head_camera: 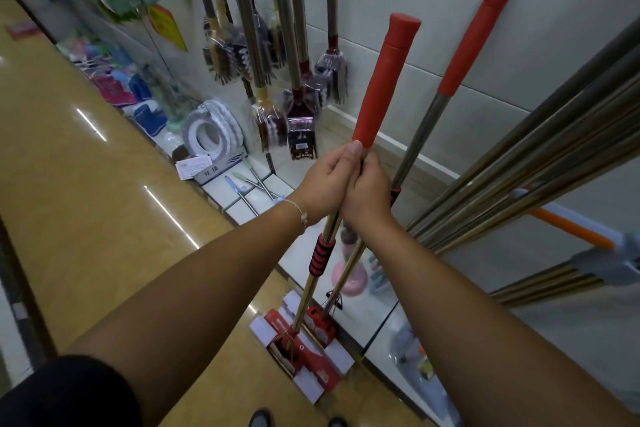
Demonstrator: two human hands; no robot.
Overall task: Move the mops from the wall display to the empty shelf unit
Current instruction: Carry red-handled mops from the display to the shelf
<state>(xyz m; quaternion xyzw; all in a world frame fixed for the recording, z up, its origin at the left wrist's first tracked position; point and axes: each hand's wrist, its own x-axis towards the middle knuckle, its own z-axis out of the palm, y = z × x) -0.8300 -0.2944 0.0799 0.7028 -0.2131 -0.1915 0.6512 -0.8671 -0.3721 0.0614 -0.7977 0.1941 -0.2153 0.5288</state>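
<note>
Both my hands grip one sponge mop just below its long red handle grip. My left hand and my right hand are wrapped around its metal pole side by side. Its red and white head rests on the floor by the wall base. A second mop with a red grip leans against the tiled wall just to the right, and its pole runs down behind my right hand. Its head sits beside the first one.
Several brooms in plastic wrap hang on the wall at the left. A bundle of metal poles slants across the right. Toilet seat covers, packaged goods and a pink plunger sit on the low white ledge. Glossy yellow floor stretches left.
</note>
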